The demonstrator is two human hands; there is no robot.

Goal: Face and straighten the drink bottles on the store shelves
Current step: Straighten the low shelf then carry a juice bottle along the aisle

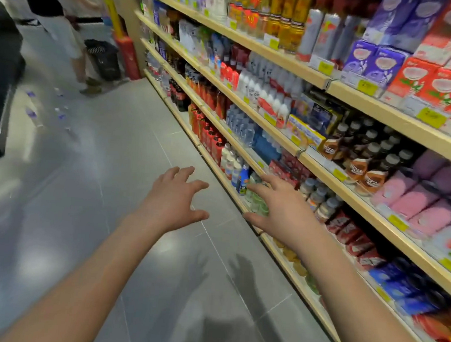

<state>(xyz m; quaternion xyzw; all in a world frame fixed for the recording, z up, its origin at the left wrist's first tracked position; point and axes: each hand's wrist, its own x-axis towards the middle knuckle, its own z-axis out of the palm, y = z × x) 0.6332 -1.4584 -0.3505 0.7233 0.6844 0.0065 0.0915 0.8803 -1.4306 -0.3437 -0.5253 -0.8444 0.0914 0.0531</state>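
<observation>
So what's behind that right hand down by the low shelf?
Pale green bottles show past the right hand, beside a blue-labelled bottle. The hand covers part of that row, so how many stand there, and whether the fingers touch them, can't be told.

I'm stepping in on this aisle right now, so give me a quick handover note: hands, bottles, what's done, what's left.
Left hand: open, fingers spread, over the floor, holding nothing.
Right hand: open, reaching toward the pale green bottles on the lowest shelf, beside the blue-labelled bottle. Contact cannot be confirmed; the frame is blurred.
Done: nothing I can confirm from this frame.
Left: probably start with the green bottles at the right hand, then work along the shelf rows.
</observation>
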